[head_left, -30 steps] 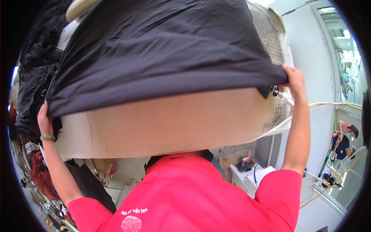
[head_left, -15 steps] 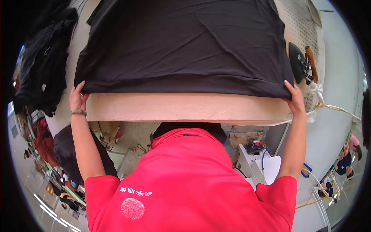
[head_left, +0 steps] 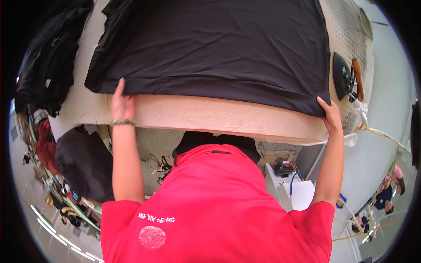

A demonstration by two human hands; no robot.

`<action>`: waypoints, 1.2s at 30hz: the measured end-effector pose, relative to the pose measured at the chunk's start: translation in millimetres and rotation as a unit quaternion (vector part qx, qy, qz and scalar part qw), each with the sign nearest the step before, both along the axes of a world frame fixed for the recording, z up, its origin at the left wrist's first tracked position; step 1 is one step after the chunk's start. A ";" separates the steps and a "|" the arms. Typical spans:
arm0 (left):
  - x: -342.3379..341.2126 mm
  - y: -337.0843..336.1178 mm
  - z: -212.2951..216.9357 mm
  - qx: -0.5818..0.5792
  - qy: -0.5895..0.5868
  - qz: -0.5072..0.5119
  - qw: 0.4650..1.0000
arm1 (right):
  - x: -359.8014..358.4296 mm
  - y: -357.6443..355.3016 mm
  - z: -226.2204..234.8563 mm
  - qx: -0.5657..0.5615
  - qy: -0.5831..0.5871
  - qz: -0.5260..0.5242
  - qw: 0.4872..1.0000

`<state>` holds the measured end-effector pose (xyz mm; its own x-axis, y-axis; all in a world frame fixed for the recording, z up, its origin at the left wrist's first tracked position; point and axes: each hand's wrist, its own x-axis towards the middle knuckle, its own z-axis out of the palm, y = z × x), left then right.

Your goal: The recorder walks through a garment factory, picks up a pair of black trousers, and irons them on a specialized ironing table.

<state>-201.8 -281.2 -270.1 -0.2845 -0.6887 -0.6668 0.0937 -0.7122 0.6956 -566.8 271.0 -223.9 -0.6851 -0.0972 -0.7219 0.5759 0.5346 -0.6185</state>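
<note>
black cloth [head_left: 210, 48] | right hand [head_left: 332, 116] pinching near right corner | left hand [head_left: 123, 106] touching near edge, grip unclear

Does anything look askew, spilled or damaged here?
Nothing stands out strongly: only creases run across the black cloth on the table, so it doesn't lie fully smooth. I see no spills or damage.

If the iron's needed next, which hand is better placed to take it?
The right hand, probably, though it holds a corner of the black cloth: the iron lies just beyond. The left hand is much farther off.
</note>
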 end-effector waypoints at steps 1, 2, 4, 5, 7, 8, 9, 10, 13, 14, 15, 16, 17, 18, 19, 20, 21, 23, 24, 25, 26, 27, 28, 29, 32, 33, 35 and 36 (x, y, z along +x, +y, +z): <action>-11.3 10.1 -0.4 -0.004 0.002 0.013 1.000 | -1.0 -3.1 1.0 -0.011 -0.014 0.002 1.000; -24.4 20.1 3.3 0.016 0.028 0.023 0.999 | -4.4 -0.7 5.4 -0.019 -0.029 0.006 0.999; -25.7 21.9 6.7 -0.013 -0.026 0.077 0.997 | -10.1 2.6 15.5 -0.040 -0.040 -0.012 0.998; -24.1 22.5 12.6 -0.032 -0.024 0.088 0.995 | -13.0 4.4 23.5 -0.026 -0.035 -0.034 0.998; -10.1 17.8 14.8 -0.056 -0.059 0.087 0.993 | -19.7 17.3 29.9 -0.031 -0.040 -0.010 0.999; -4.9 16.0 13.6 -0.075 -0.092 0.080 0.990 | -23.7 20.9 29.3 -0.031 -0.041 0.009 0.999; -8.2 20.2 11.4 -0.135 -0.157 0.065 0.976 | -23.5 20.3 28.6 -0.013 -0.036 0.005 0.999; -5.7 21.3 4.7 -0.134 -0.159 0.069 0.976 | -24.8 23.6 14.8 0.005 -0.034 0.026 0.999; 16.3 9.3 -14.1 -0.294 -0.418 -0.073 0.856 | -22.5 25.9 -13.6 0.093 0.012 0.131 0.987; 24.7 4.0 -16.5 -0.333 -0.425 -0.082 0.838 | -24.1 31.7 -18.8 0.154 0.053 0.175 0.971; 34.6 1.0 -19.0 -0.370 -0.434 -0.088 0.816 | -29.4 37.7 -19.8 0.291 0.166 0.301 0.893; 47.1 1.9 -20.4 -0.420 -0.549 -0.085 0.718 | -20.4 22.6 -6.5 0.319 0.272 0.301 0.857; 34.8 20.8 -10.4 -0.416 -0.549 -0.088 0.720 | -6.9 6.4 10.0 0.346 0.376 0.292 0.809; -1.8 52.4 12.3 -0.554 -0.498 -0.136 0.653 | -6.1 4.6 10.8 0.282 0.432 0.279 0.810; -31.6 82.0 34.6 -0.678 -0.438 -0.174 0.564 | 0.1 -17.5 14.3 0.200 0.443 0.324 0.812; -50.6 106.5 43.9 -0.668 -0.365 -0.283 0.584 | 11.6 -45.9 20.1 0.115 0.449 0.368 0.806; -61.3 123.0 43.0 -0.651 -0.296 -0.370 0.593 | 22.5 -71.5 19.0 0.042 0.430 0.425 0.796; -89.3 147.5 40.7 -0.662 -0.254 -0.425 0.563 | 42.4 -120.4 14.6 -0.026 0.423 0.512 0.747; -92.8 148.5 37.6 -0.650 -0.258 -0.446 0.559 | 50.8 -137.9 7.0 -0.042 0.427 0.535 0.728; -95.1 143.6 32.1 -0.638 -0.261 -0.465 0.555 | 53.2 -148.2 0.1 -0.034 0.419 0.568 0.707; -92.9 134.7 29.3 -0.608 -0.274 -0.494 0.557 | 54.6 -155.2 -4.4 -0.026 0.411 0.601 0.685; -93.2 130.5 34.0 -0.608 -0.281 -0.492 0.556 | 54.0 -159.6 -6.0 -0.023 0.407 0.603 0.685; -93.1 125.9 39.3 -0.552 -0.267 -0.510 0.603 | 51.1 -161.4 -4.2 -0.021 0.345 0.600 0.721; -92.5 122.5 43.1 -0.493 -0.252 -0.524 0.647 | 46.6 -163.4 -0.6 -0.018 0.281 0.595 0.752; -86.3 127.2 36.9 -0.575 -0.260 -0.502 0.591 | 53.7 -184.2 -0.8 -0.008 0.258 0.608 0.751; -85.5 135.0 30.8 -0.586 -0.274 -0.482 0.591 | 62.1 -194.4 -1.7 0.008 0.282 0.616 0.735; -92.7 155.1 20.0 -0.625 -0.282 -0.434 0.584 | 93.1 -220.2 -2.3 -0.052 0.370 0.602 0.705; -91.8 160.2 19.0 -0.649 -0.297 -0.409 0.568 | 110.7 -236.3 -4.8 -0.076 0.400 0.599 0.690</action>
